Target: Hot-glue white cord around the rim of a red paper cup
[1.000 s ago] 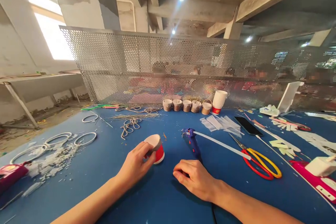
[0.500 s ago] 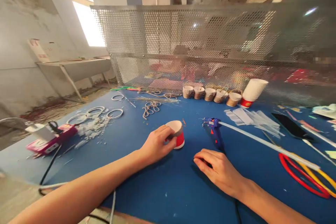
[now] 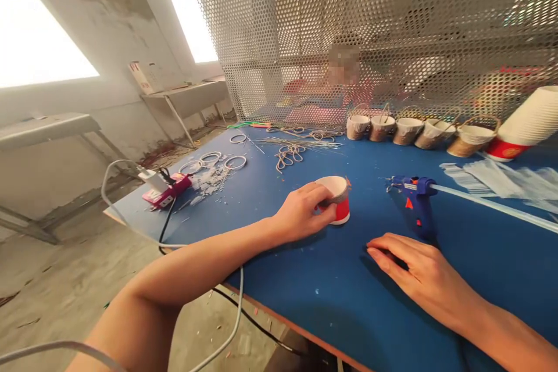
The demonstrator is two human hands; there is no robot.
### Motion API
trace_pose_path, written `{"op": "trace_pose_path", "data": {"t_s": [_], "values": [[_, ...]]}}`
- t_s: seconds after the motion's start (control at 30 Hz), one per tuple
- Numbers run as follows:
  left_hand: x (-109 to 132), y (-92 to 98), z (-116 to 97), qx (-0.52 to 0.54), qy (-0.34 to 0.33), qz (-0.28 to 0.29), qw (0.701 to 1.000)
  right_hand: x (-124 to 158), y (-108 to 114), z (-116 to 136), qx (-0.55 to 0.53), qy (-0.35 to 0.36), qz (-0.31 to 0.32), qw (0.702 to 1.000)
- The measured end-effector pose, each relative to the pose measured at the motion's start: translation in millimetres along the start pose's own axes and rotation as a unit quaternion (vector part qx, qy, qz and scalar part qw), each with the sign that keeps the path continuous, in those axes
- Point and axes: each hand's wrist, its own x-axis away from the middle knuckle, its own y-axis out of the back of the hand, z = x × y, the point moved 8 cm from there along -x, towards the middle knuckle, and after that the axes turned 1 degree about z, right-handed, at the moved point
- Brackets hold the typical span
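A paper cup (image 3: 340, 209) stands upright on the blue table, red on its lower part, with a grey-brown band below its white rim. My left hand (image 3: 307, 209) is closed on the cup's near left side, fingers at the rim and thumb lower down. To the right, my right hand (image 3: 407, 261) rests on the tabletop with thumb and fingertips together; nothing shows in them. Just beyond it lies a blue glue gun (image 3: 416, 189) with a long white glue stick (image 3: 492, 202) in its back end.
Several wrapped cups with handles (image 3: 407, 131) line the back beside a leaning stack of paper cups (image 3: 529, 119). Clear strips (image 3: 501, 183) lie right. Twine (image 3: 290, 157), white rings (image 3: 235, 163) and a pink power strip (image 3: 168, 193) are left. Behind a perforated screen (image 3: 300, 29) sits a person.
The view has swung left and down, so everything appears farther right. Both hands and the cup stay about where they were on the table.
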Motion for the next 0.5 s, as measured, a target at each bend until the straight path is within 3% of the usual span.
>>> {"op": "trace_pose_path", "data": {"t_s": [0.23,0.5], "values": [[0.5,-4.5,1.8,-0.017,0.007,0.012,1.0,2.9,3.7,0.9,0.0,0.046,-0.04,0.998],[-0.6,-5.5,-0.8,-0.018,-0.013,0.013,1.0,1.6,3.9,2.9,0.002,0.049,-0.035,0.998]]}}
